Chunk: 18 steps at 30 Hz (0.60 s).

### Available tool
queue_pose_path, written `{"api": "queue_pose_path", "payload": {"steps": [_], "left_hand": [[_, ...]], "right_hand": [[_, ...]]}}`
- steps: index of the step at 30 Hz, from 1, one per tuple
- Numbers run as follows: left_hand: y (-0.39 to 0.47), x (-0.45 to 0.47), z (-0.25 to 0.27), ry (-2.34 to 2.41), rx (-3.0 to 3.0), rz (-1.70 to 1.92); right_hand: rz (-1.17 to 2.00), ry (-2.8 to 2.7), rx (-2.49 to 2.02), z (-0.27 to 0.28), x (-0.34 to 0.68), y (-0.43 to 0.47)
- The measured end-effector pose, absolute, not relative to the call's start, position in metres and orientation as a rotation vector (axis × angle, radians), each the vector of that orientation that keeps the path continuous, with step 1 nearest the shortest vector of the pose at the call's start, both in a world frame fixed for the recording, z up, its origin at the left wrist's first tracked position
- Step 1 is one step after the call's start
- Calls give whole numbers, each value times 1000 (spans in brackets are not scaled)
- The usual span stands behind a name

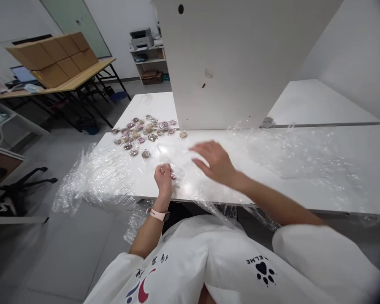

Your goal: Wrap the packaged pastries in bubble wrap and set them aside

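My left hand (164, 178), with a pale pink watch at its wrist, is closed near the table's front edge. Its fingers grip a clear plastic bag (179, 171), and a small pinkish-brown piece shows beside them. Above the white table (190, 145), my right hand (213, 162) is to the right of the left one, its fingers stretched out and thumb apart, holding nothing that I can see. Beyond my left hand lie several small wrapped pieces (145, 154), pink, tan and brown, spread in a loose group.
Crumpled clear plastic (98, 175) hangs over the table's left front edge. More clear plastic sheets (291, 150) cover the right side. A tall white panel (228, 63) rises behind the table. Cardboard boxes (55, 59) stand on a wooden desk at the far left; a printer (141, 39) sits on a shelf.
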<state>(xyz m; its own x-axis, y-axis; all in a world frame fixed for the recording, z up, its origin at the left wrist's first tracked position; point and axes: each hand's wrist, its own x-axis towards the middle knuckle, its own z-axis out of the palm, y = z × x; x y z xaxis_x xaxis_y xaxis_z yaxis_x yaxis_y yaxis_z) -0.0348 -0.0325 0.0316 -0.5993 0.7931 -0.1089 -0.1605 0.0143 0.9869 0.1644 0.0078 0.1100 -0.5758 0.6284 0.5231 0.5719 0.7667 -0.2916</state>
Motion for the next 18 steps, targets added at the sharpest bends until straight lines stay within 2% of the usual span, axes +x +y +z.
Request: {"api": "queue_pose_path", "payload": {"steps": [4,7,13,15,18], "left_hand": [[-41,-64,15,1740,628,1649],[-37,-63,8,1790,719,1550],[-37,-32,2,1793,911,1305],[-44,-36,8,1801,1033,1121],[-53,-62,25,1637,1303,717]], "right_hand": [[244,-2589,-1182,15,223,-30],[217,-2651,-1448,-16,275,-12],[-377,-2375,-1812,36,306,41],[-403,-2339,-1831,52,286,48],[-215,-2292,-1785,49,239,53]]}}
